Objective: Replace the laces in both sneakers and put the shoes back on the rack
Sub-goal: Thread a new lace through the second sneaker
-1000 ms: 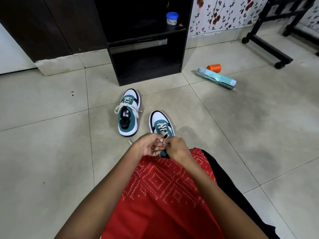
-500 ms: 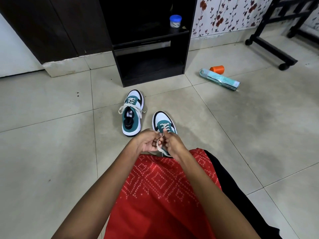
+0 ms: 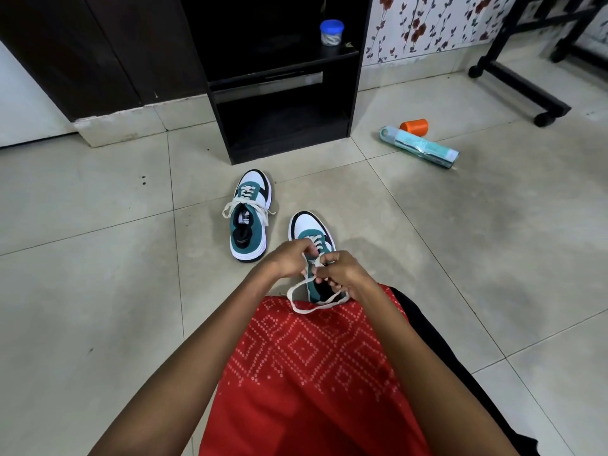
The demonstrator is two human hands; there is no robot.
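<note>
Step in hand: tying lace on near sneaker, which sits on floor close in; L hand and R hand both pinch the lace above it. Next: prob. pull loops tight evenly, then move it and far sneaker to rack.

Teal-white-black sneakers, cream lace, red white-diamond cloth, black rack.

Teal-white sneakers upright on floor, near rack
</note>
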